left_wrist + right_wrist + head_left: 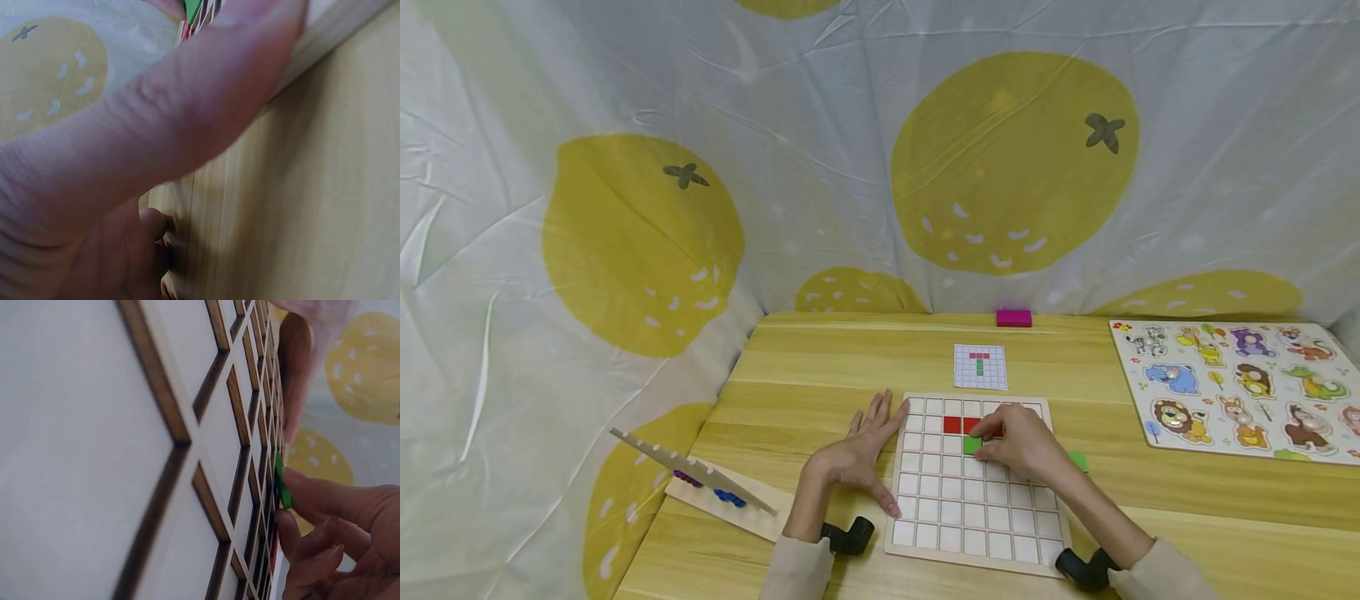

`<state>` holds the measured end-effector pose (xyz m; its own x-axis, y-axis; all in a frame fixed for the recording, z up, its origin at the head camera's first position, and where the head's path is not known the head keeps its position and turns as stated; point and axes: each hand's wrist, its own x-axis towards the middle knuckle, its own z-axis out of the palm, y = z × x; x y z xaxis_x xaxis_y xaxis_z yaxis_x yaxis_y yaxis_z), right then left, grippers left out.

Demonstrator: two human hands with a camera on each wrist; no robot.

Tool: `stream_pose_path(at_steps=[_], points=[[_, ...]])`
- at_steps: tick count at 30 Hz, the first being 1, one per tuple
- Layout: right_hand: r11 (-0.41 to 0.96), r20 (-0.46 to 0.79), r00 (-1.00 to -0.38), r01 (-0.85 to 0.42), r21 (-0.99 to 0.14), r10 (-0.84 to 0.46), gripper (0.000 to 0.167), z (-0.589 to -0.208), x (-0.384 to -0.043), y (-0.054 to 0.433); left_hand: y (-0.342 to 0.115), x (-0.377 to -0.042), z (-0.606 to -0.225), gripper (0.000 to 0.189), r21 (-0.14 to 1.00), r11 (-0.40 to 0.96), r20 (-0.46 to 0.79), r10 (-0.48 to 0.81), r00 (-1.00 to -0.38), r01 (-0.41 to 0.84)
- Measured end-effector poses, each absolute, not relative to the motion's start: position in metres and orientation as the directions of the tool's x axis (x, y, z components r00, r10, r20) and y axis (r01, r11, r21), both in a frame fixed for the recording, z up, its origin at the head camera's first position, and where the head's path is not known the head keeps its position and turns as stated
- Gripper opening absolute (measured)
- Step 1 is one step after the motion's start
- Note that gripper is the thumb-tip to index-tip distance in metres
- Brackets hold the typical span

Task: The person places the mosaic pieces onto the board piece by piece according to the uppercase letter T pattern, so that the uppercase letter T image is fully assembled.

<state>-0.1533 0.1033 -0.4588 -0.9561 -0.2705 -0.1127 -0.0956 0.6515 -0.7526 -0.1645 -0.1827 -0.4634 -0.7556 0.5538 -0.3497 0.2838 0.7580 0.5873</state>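
Note:
A white wooden grid board (951,515) lies flat on the table. My right hand (1024,440) pinches a green square tile (972,445) between thumb and finger, just below a row of red tiles (952,425). In the right wrist view, the green tile (283,481) is tilted against the board's grid, so I cannot tell whether it is fully seated. Part of the red row hides behind the right fingers. Along the board's left edge rests my left hand (859,457), fingers spread, its thumb touching the lower left side.
Behind the board lies a pattern card (980,367) with a red-and-green T. A loose green tile (1078,461) is right of the board. A magenta block (1013,318) sits at the back, an animal puzzle (1247,387) at right, a wooden stand (722,492) at left.

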Motion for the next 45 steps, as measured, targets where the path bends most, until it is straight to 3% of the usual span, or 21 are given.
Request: stream_pose_path(at_steps=[27, 45], points=[[0.619, -0.132, -0.963, -0.044, -0.784, -0.235, 0.019, -0.458, -0.152, 0.106, -0.183, -0.165, -0.464, 0.152, 0.583, 0.760, -0.347, 0.554, -0.757, 0.289], [0.595, -0.054, -0.953, -0.140, -0.792, -0.297, 0.029, -0.459, -0.128, 0.224, -0.183, -0.165, -0.465, 0.151, 0.592, 0.751, -0.342, 0.561, -0.754, 0.291]])
